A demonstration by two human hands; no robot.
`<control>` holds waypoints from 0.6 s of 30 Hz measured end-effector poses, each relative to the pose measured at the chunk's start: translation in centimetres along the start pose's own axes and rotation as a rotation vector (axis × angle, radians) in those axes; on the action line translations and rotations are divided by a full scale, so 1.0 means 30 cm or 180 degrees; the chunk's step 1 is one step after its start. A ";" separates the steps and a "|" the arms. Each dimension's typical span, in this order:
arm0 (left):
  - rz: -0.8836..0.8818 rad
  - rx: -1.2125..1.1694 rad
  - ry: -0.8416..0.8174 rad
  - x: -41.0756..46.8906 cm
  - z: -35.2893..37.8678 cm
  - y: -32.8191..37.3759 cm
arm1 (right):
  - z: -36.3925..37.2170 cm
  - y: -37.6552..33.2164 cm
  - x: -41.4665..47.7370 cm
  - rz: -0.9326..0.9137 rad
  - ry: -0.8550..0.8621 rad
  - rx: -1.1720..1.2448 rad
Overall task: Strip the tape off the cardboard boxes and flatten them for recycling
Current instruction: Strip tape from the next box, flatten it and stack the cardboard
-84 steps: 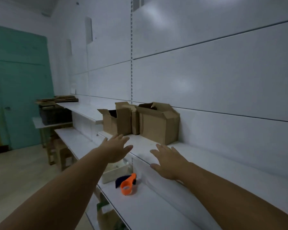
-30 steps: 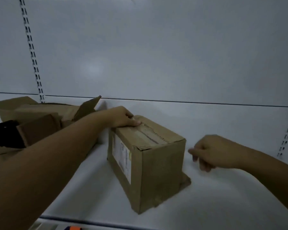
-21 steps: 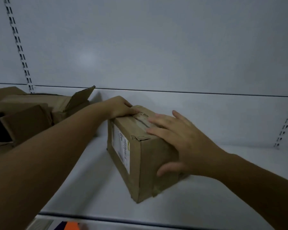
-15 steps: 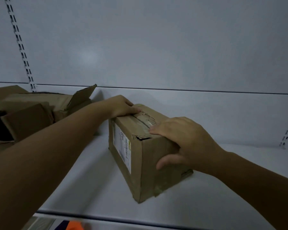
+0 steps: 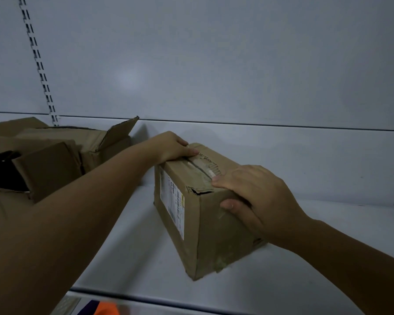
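Sealed cardboard box (image 5: 205, 214) sits on the white shelf (image 5: 127, 242), mid-frame, angled with one corner toward me. White shipping label (image 5: 172, 204) on its left face. Tape strip (image 5: 201, 168) runs along the top seam, wrinkled, cardboard torn rough beside it.

My left hand (image 5: 172, 145) is on the far top edge of the box, fingers flat and together, fingertips touching the far end of the tape. Not clamped on anything I can see; just pressing down.

My right hand (image 5: 257, 196) wraps the near right top corner: fingers over the top, tips just beside the tape, thumb pressed on the near end face. Gripping the box itself.

Small tear in the near top corner flap, just left of my right fingertips.

Left of the box: open cardboard boxes (image 5: 55, 160), flaps up, touching each other, near my left forearm. Slotted upright (image 5: 38, 62) on the back wall above them.
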State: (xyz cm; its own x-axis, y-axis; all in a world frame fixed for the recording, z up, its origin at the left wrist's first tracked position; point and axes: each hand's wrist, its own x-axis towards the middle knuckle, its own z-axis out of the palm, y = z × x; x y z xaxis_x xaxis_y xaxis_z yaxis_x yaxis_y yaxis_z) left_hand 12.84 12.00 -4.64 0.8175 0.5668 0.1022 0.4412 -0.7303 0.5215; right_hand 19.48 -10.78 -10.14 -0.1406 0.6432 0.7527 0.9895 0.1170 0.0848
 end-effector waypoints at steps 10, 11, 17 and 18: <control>0.0136 -0.0094 0.0145 0.004 0.007 -0.010 | -0.003 0.016 -0.069 -0.0302 0.0435 0.0248; 0.0144 -0.0085 0.0177 0.006 0.007 -0.011 | 0.002 0.017 -0.068 -0.0314 0.0565 0.0239; 0.0084 -0.0038 0.0299 0.019 0.015 -0.018 | 0.015 0.017 -0.083 -0.0517 0.0874 0.0019; 0.0080 -0.0041 0.0308 0.019 0.016 -0.017 | 0.017 0.015 -0.085 -0.0523 0.0851 -0.0026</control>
State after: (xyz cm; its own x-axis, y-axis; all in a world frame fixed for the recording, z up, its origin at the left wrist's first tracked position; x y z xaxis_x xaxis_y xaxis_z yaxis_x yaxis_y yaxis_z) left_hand 13.27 12.51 -5.24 0.7885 0.5829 0.1963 0.4156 -0.7402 0.5286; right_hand 20.27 -11.99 -12.35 -0.2859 0.3944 0.8733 0.9547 0.1962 0.2239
